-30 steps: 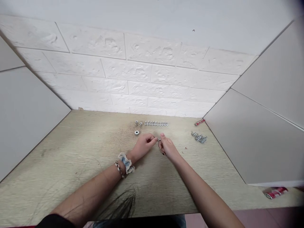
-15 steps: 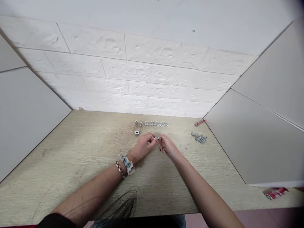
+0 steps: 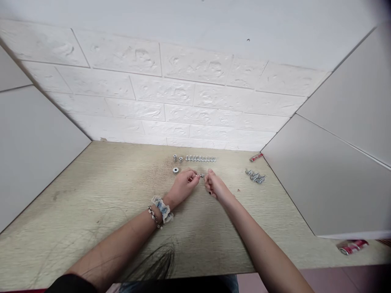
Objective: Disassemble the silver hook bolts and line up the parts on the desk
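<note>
Near the middle of the table, my left hand [image 3: 185, 183] pinches a small silver screw [image 3: 202, 176] between thumb and fingertips, its free end pointing right. Just past that end is my right hand [image 3: 214, 185], its fingers curled in; whether anything is inside them is hidden. Behind the hands, a row of small silver screws [image 3: 201, 159] stands on the table. Left of the row are two thicker silver threaded pieces [image 3: 175, 158]. A round metal ring with a dark hole [image 3: 175, 170] lies close to my left hand.
To the right lies a loose pile of silver screws [image 3: 255, 176]. A red battery-like cylinder [image 3: 255, 157] rests by the right panel [image 3: 336, 179]; another red cylinder [image 3: 353, 247] is near the front right edge. A white brick-patterned wall [image 3: 180, 89] closes the back, and a panel [image 3: 39, 150] the left.
My right hand's fingertips have come off the screw and curled inward, leaving a small gap. The screw stays in my left hand, now showing more of its end.
</note>
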A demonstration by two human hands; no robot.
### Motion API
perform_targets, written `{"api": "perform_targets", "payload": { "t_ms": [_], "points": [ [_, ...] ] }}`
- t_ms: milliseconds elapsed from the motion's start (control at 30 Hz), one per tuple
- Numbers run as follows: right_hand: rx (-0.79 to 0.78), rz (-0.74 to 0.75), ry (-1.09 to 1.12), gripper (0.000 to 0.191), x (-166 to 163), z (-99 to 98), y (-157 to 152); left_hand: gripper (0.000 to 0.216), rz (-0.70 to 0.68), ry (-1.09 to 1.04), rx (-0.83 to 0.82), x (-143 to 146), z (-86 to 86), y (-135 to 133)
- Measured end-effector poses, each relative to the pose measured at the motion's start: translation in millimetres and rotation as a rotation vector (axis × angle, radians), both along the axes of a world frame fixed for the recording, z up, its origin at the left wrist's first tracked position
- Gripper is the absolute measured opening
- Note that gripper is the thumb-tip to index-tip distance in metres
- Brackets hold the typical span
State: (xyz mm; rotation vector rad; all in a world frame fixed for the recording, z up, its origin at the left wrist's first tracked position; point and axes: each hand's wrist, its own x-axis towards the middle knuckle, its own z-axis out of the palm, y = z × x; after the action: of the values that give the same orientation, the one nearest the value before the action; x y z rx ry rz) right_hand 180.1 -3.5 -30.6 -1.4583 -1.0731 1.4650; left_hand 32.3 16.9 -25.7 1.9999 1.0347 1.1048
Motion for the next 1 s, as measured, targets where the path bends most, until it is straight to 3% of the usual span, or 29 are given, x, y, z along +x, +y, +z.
{"api": "perform_targets", "payload": {
  "t_ms": [133,300,400,500,700,900,1000],
  "points": [
    [0.062,0.045,-0.126,0.057,-0.7,-0.2,-4.0,0.028,-0.077,0.005,0.034,1.2,-1.9,-2.3],
    [0.141,-0.058,0.064,0.032,-2.4,1.9,-2.9,0.032,-0.039,-0.017,-0.015,0.4,-3.4,1.3],
    [0.116,-0.175,0.151,0.039,-0.2,3.0,0.7,0.033,0.016,-0.055,-0.070,-1.4,-2.4,4.2],
    [0.012,-0.103,0.113,0.025,2.3,1.1,3.6,0.032,0.021,-0.052,-0.050,-2.2,-0.9,3.6],
    [0.003,0.090,-0.057,0.063,4.0,-4.8,-0.4,0.027,-0.063,0.002,0.082,-0.9,-1.3,-3.0],
    [-0.040,0.056,-0.017,0.061,2.9,-5.0,-2.0,0.025,-0.191,0.047,0.099,-0.5,-1.5,-3.9],
    [-0.045,0.011,0.048,0.056,0.8,-5.7,1.7,0.022,-0.191,0.067,0.076,-0.6,-1.6,-2.8]
  ]
}}
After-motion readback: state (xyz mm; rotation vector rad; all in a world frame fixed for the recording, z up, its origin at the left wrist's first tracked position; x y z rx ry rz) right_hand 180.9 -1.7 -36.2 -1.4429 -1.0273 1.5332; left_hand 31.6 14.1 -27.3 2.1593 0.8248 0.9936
